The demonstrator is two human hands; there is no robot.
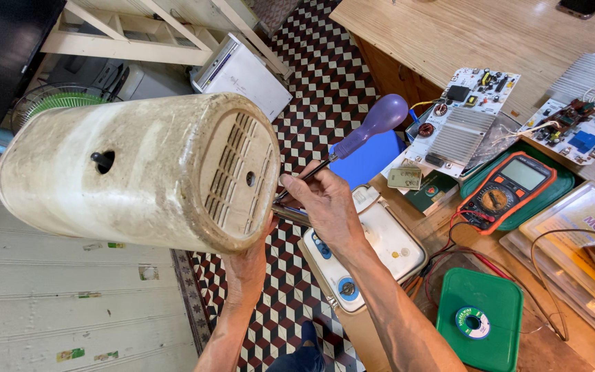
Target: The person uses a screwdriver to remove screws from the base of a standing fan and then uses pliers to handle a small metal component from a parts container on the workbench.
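We are gripping the grimy cream cylindrical plastic appliance housing from below with the left hand, base vents facing us. The right hand is clenching a purple-handled screwdriver, tip at the base; likely unscrewing. Next calls for a steady, square tip.

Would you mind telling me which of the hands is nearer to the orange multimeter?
The right. The right hand, gripping the purple-handled screwdriver, sits just left of the multimeter in the view. The left hand is farther off, under the dirty white housing it supports.
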